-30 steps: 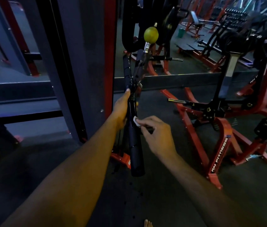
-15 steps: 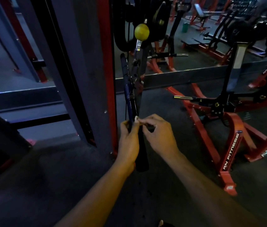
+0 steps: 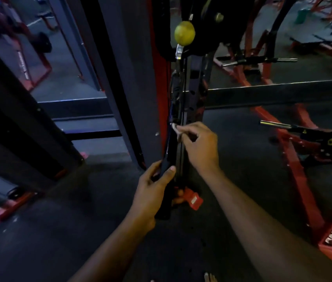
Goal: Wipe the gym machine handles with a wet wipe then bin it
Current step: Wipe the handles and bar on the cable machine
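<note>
A long black padded handle (image 3: 170, 151) hangs upright from a cable below a yellow ball stopper (image 3: 184, 33). My left hand (image 3: 153, 192) grips the handle's lower part, thumb across its front. My right hand (image 3: 198, 145) pinches a small white wet wipe (image 3: 174, 127) and holds it against the handle's upper part, above my left hand. Most of the wipe is hidden by my fingers.
A dark upright post with a red edge (image 3: 132, 78) stands just left of the handle. Red machine frames (image 3: 295, 171) with chrome pegs (image 3: 275, 124) fill the right. A horizontal dark bar (image 3: 279, 92) crosses behind. The floor is dark rubber. No bin shows.
My left hand slid down the handle to its lower part. My right hand with the wipe moved up the handle, away from the left hand. The view tilted closer.
</note>
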`<control>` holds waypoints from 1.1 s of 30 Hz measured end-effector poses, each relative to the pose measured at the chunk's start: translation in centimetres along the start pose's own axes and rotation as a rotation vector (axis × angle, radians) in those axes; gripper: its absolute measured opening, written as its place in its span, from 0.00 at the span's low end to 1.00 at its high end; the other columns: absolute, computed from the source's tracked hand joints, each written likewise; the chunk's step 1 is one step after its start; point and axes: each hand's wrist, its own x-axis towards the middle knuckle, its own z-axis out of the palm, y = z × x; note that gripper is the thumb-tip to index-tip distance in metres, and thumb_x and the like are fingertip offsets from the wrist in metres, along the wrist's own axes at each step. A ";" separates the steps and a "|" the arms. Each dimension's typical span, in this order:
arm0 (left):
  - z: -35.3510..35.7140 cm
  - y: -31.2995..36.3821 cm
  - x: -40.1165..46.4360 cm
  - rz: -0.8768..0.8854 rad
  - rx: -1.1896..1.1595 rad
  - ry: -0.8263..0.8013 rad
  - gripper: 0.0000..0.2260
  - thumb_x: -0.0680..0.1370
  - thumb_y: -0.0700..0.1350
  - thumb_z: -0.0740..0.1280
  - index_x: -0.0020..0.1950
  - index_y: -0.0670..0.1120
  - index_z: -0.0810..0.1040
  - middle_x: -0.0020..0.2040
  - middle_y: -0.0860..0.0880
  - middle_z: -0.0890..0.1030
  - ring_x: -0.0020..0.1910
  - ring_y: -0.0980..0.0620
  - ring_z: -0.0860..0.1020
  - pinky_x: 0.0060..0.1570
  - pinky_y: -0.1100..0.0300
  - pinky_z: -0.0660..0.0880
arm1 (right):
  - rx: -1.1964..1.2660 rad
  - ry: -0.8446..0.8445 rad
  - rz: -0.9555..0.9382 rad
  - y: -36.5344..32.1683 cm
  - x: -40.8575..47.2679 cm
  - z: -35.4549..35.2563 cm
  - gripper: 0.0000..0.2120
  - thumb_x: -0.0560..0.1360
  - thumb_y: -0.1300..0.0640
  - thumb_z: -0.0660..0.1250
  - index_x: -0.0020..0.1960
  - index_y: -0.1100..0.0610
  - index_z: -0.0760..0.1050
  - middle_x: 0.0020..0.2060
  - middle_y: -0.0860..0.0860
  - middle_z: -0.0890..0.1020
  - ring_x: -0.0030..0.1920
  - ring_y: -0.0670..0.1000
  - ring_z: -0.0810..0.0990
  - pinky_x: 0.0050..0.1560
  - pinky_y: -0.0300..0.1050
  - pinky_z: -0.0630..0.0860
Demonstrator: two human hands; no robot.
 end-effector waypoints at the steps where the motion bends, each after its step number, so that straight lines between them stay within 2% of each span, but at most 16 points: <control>1: 0.3 0.1 -0.1 -0.024 -0.018 -0.009 0.09 0.81 0.47 0.69 0.61 0.55 0.81 0.44 0.47 0.86 0.41 0.43 0.84 0.43 0.49 0.83 | 0.016 0.017 0.006 0.6 1.0 0.0 0.10 0.74 0.68 0.73 0.52 0.57 0.85 0.46 0.48 0.82 0.47 0.42 0.81 0.49 0.29 0.75; 4: 1.1 0.2 -0.5 -0.040 -0.010 0.015 0.09 0.83 0.48 0.67 0.63 0.52 0.80 0.43 0.47 0.86 0.44 0.42 0.85 0.44 0.48 0.84 | 0.075 0.017 0.034 2.4 1.6 0.4 0.10 0.74 0.68 0.72 0.52 0.57 0.84 0.47 0.48 0.82 0.48 0.42 0.81 0.52 0.40 0.79; 6: 1.6 0.2 -0.7 -0.033 0.048 0.026 0.08 0.83 0.49 0.65 0.60 0.53 0.82 0.45 0.46 0.86 0.46 0.43 0.86 0.44 0.50 0.84 | 0.144 0.006 0.051 2.8 0.1 0.4 0.10 0.74 0.69 0.71 0.52 0.59 0.84 0.48 0.49 0.82 0.50 0.44 0.82 0.54 0.42 0.80; 8: 2.1 0.2 -1.1 -0.014 0.136 0.037 0.09 0.84 0.51 0.63 0.59 0.54 0.82 0.48 0.47 0.86 0.46 0.46 0.86 0.44 0.52 0.82 | 0.242 -0.011 0.055 2.7 -2.4 0.1 0.10 0.74 0.70 0.71 0.51 0.59 0.84 0.48 0.50 0.83 0.51 0.44 0.82 0.53 0.38 0.79; 11: 2.5 -0.5 -1.3 0.034 0.302 0.103 0.09 0.85 0.54 0.60 0.63 0.57 0.76 0.51 0.50 0.86 0.41 0.49 0.84 0.40 0.55 0.81 | 0.376 -0.112 0.092 2.8 -5.5 -1.2 0.10 0.74 0.69 0.72 0.51 0.57 0.83 0.46 0.48 0.84 0.50 0.41 0.82 0.51 0.31 0.76; 13: 3.0 -0.7 -1.3 0.056 0.350 0.131 0.10 0.84 0.56 0.61 0.65 0.58 0.71 0.52 0.48 0.85 0.39 0.47 0.84 0.38 0.54 0.80 | 0.516 -0.153 0.279 3.4 -4.8 -1.8 0.09 0.75 0.67 0.72 0.50 0.55 0.83 0.44 0.46 0.85 0.49 0.41 0.83 0.49 0.33 0.77; 15: 3.8 -1.1 -1.5 0.067 0.370 0.145 0.11 0.83 0.57 0.61 0.64 0.58 0.69 0.51 0.44 0.84 0.37 0.46 0.83 0.37 0.54 0.80 | 0.659 -0.107 0.534 4.4 -2.4 -1.3 0.06 0.76 0.64 0.72 0.51 0.57 0.83 0.46 0.49 0.86 0.49 0.45 0.85 0.50 0.39 0.80; 17: 4.9 -1.5 -1.7 0.077 0.372 0.167 0.10 0.83 0.57 0.62 0.64 0.58 0.70 0.52 0.41 0.82 0.37 0.47 0.82 0.37 0.53 0.80 | 0.792 -0.084 0.666 4.7 -0.2 -0.4 0.05 0.77 0.64 0.71 0.52 0.59 0.83 0.47 0.51 0.86 0.50 0.48 0.85 0.50 0.45 0.82; 21: 6.4 -2.2 -2.1 0.105 0.406 0.190 0.09 0.84 0.56 0.60 0.63 0.59 0.69 0.52 0.40 0.80 0.37 0.47 0.83 0.37 0.55 0.81 | 0.763 -0.094 0.702 3.8 -0.9 -0.1 0.06 0.78 0.61 0.69 0.50 0.53 0.83 0.47 0.47 0.86 0.47 0.43 0.85 0.46 0.39 0.81; 24: 7.1 -2.8 -2.4 0.142 0.415 0.210 0.08 0.85 0.55 0.60 0.63 0.59 0.70 0.49 0.42 0.79 0.37 0.48 0.82 0.36 0.56 0.80 | 0.741 -0.245 0.704 3.9 -4.1 -2.1 0.07 0.79 0.63 0.66 0.52 0.54 0.81 0.47 0.47 0.85 0.46 0.41 0.84 0.40 0.34 0.79; 27: 7.5 -3.6 -2.4 0.183 0.419 0.233 0.07 0.84 0.55 0.60 0.62 0.61 0.71 0.43 0.46 0.79 0.35 0.48 0.80 0.34 0.52 0.81 | 0.780 -0.341 0.722 4.8 -5.0 -3.3 0.08 0.79 0.65 0.65 0.51 0.56 0.81 0.45 0.50 0.86 0.46 0.45 0.85 0.43 0.37 0.81; 30: 8.3 -3.8 -2.2 0.185 0.435 0.238 0.06 0.84 0.56 0.59 0.61 0.62 0.70 0.41 0.47 0.77 0.34 0.49 0.78 0.34 0.51 0.79 | 0.849 -0.250 0.859 5.4 -2.0 -2.7 0.07 0.79 0.63 0.66 0.52 0.54 0.81 0.49 0.51 0.86 0.50 0.49 0.85 0.51 0.46 0.82; 33: 9.2 -3.8 -2.2 0.183 0.437 0.236 0.04 0.84 0.56 0.59 0.59 0.63 0.69 0.41 0.48 0.77 0.33 0.48 0.77 0.34 0.50 0.77 | 0.967 -0.100 1.016 5.1 1.1 -1.7 0.05 0.79 0.62 0.68 0.51 0.53 0.80 0.51 0.53 0.85 0.52 0.53 0.85 0.51 0.48 0.82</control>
